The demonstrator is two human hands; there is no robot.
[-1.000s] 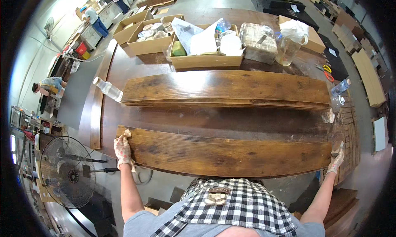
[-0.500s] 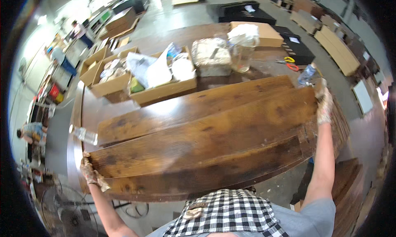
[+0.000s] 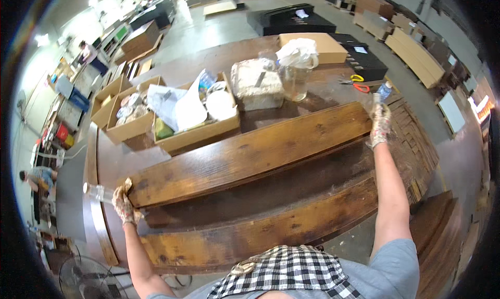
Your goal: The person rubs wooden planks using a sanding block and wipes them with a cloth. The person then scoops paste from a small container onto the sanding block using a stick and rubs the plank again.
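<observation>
A long brown wooden board [image 3: 250, 154] lies across the table, over or against the farther board, whose face is now hidden. My gloved left hand [image 3: 124, 204] is closed on the board's left end. At its right end, my gloved right hand [image 3: 380, 126] grips the edge. A second board [image 3: 271, 228] rests nearer to me, with a dark strip of tabletop between the two. Beside my left hand, a clear bottle [image 3: 100, 193] lies on its side. Just beyond my right hand is a small clear bottle [image 3: 384, 91].
Open cardboard boxes [image 3: 200, 135] of wrappings and cloths stand at the far left. Next to them are a pale wrapped block [image 3: 256, 85] and a clear jug [image 3: 295, 83]. Scissors [image 3: 360, 87] lie at far right. Stacked wood strips [image 3: 411, 137] sit right; a fan [image 3: 86, 278] stands lower left.
Both hands have carried the board away from me and slightly left, onto or against the farther board. A dark gap has opened between it and the near board.
</observation>
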